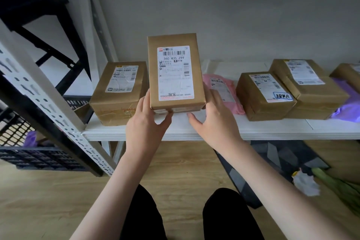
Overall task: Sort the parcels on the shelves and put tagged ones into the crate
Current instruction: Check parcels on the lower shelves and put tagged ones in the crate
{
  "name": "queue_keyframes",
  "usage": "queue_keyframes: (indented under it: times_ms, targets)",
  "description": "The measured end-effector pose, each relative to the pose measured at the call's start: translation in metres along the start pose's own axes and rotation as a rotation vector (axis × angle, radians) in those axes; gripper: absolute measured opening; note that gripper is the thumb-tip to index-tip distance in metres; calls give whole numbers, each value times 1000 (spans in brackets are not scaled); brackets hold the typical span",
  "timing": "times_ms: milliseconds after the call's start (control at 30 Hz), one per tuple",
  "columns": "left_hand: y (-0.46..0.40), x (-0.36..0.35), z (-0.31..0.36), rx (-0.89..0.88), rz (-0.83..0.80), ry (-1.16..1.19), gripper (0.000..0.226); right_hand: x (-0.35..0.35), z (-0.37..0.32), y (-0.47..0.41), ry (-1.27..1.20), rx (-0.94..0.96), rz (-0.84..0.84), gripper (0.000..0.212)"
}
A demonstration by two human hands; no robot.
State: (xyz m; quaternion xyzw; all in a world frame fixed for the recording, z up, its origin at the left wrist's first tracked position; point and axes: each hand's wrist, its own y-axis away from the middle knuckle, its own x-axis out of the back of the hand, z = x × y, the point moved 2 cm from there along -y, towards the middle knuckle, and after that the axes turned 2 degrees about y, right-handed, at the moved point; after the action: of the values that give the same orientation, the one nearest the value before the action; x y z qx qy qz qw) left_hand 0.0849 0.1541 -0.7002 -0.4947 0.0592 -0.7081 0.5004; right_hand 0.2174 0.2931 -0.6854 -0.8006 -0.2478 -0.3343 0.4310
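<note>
Here both hands hold one brown parcel (174,73) tilted up over the white shelf (194,132), label facing the camera. The left hand (145,122) grips its lower left corner, thumb under the near edge; the right hand (214,121) cups its lower right side. A pink mailer (224,91) lies just behind, other brown boxes (118,91) beside. The black crate (39,158) sits low at left.
</note>
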Motion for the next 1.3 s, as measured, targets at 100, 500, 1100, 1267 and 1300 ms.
queue_keyframes:
  times_ms: [100,500,1100,1267,1300]
  targets:
    - [2,3,-3,48,-54,23,70,-6,1,1,-2,-34,-50,78]
    - [13,-10,-32,186,-179,61,48,-37,4,7,-166,-233,-281,73]
    - [21,-70,73,-79,-460,232,18,13,102,30,112,-356,-226,73]
    - [-16,-97,104,-110,-476,97,27,21,104,18,199,-371,-276,72]
    - [-20,-101,102,-84,-474,84,28,20,107,13,202,-380,-282,74]
